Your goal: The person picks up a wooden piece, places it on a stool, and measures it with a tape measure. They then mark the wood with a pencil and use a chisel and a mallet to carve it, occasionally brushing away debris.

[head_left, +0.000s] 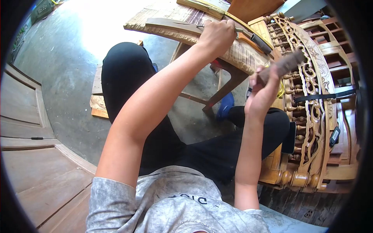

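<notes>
A thin metal chisel (200,26) is gripped in my left hand (218,35), its tip pointing left over a narrow brown wooden piece (171,24). That piece lies along the near edge of a rough-edged wooden bench (136,20). My fingers hide most of the chisel's shank. Off to the right, my right hand (263,90) is closed around a dark wooden block (286,65), raised and tilted up to the right. The block's far end is smeared by motion, and it is apart from the chisel.
A dark-handled tool (261,43) and an orange item (248,40) lie on the bench's right side. Carved wooden furniture (311,85) stands close on the right. Wooden panels (42,163) are at left, and wood offcuts (99,105) lie on the floor.
</notes>
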A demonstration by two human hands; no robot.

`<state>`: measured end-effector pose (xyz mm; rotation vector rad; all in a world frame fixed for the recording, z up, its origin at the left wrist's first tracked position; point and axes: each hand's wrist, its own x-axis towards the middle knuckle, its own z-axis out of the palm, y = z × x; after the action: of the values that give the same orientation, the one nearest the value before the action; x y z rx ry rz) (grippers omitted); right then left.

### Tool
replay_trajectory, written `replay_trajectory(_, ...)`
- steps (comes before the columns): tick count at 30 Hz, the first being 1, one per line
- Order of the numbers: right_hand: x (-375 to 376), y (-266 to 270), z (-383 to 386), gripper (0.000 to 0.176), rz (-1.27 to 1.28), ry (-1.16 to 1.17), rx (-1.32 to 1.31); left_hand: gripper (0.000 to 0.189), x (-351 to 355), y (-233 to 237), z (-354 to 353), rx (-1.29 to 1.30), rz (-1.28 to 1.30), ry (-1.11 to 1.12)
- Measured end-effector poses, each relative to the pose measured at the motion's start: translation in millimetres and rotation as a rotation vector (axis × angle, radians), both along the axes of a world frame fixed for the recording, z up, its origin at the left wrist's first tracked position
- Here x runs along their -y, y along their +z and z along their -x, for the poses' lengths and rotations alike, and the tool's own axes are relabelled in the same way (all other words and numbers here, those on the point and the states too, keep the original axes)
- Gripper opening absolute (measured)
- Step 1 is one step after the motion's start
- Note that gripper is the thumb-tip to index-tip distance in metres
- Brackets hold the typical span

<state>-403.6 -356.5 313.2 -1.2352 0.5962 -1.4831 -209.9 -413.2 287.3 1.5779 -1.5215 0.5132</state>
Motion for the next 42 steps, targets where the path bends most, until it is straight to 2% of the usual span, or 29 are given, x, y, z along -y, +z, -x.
replay_trajectory(3, -4.3, -1.5, -9.1, 0.029, -0.037, -0.109, 0.153, 0.025, -4.3, 2.3, -3.4, -0.043, 0.015, -0.05)
replay_trajectory(6, -0.6, -22.4, -8.4, 0.024, -0.051, 0.106, -0.128, 0.026, -5.8, 3.4, -7.3, -0.064, 0.044, -0.104)
replay_trajectory(7, 0.5, -22.5, -5.1, 0.021, -0.077, 0.248, -0.329, 0.026, -5.7, 3.5, -7.5, -0.067, 0.051, -0.116)
replay_trajectory(10, -3.0, -14.9, -3.2, 0.021, -0.085, 0.245, -0.371, 0.026, -7.6, 4.7, -9.7, -0.071, 0.034, -0.092)
replay_trajectory(11, -5.2, -12.1, -5.6, 0.023, -0.047, 0.135, -0.292, 0.025, -8.4, 4.0, -9.4, -0.066, 0.032, -0.091)
replay_trajectory(15, -2.2, -5.5, -5.0, 0.029, 0.027, -0.041, 0.112, 0.025, -11.1, 4.8, -8.4, -0.056, 0.051, -0.092)
replay_trajectory(18, -7.4, -21.8, -19.6, 0.03, -0.028, -0.109, 0.098, 0.026, -10.1, 3.3, -8.5, -0.066, 0.043, -0.096)
replay_trajectory(19, -7.5, -21.8, -15.8, 0.031, -0.011, 0.083, -0.201, 0.026, -8.6, 2.0, -8.3, -0.062, 0.051, -0.091)
replay_trajectory(20, -11.5, -24.9, -16.2, 0.033, -0.01, 0.175, -0.298, 0.026, -6.3, 1.6, -9.6, -0.058, 0.06, -0.088)
replay_trajectory(22, -22.0, -11.3, -18.7, 0.024, -0.127, 0.266, -0.372, 0.026, -6.5, 1.9, -9.1, -0.049, 0.074, -0.085)
replay_trajectory(24, -17.1, -9.2, -10.4, 0.025, -0.082, 0.264, -0.3, 0.025, -8.1, 1.5, -11.4, -0.042, 0.085, -0.081)
replay_trajectory(29, -14.3, -1.2, -15.1, 0.024, -0.037, -0.108, 0.169, 0.023, -9.1, 1.9, -11.0, -0.035, 0.082, -0.066)
replay_trajectory(32, 2.9, -38.2, -13.1, 0.023, -0.084, 0.015, 0.018, 0.023, -10.0, 1.6, -10.5, -0.001, 0.059, -0.063)
replay_trajectory(33, -5.7, -31.9, -18.6, 0.021, -0.069, 0.052, -0.182, 0.024, -8.0, 1.1, -10.9, 0.021, 0.049, -0.046)
replay_trajectory(34, -6.4, -28.0, -18.4, 0.019, -0.104, 0.24, -0.331, 0.025, -7.6, 2.7, -10.9, 0.041, 0.044, -0.029)
replay_trajectory(36, -11.2, -23.6, -19.3, 0.021, -0.164, 0.323, -0.332, 0.024, -11.2, 5.5, -14.2, 0.033, 0.004, -0.042)
replay_trajectory(39, -6.6, -17.3, -11.2, 0.021, -0.081, 0.221, -0.203, 0.024, -10.2, 4.1, -14.5, 0.056, 0.019, -0.013)
replay_trajectory(40, -9.6, -9.5, -9.6, 0.023, -0.082, 0.143, 0.036, 0.025, -11.3, 3.9, -15.6, 0.057, 0.01, -0.006)
replay_trajectory(42, -8.8, -10.1, -13.3, 0.025, -0.079, 0.01, 0.16, 0.025, -10.8, 2.9, -15.2, 0.062, 0.008, -0.006)
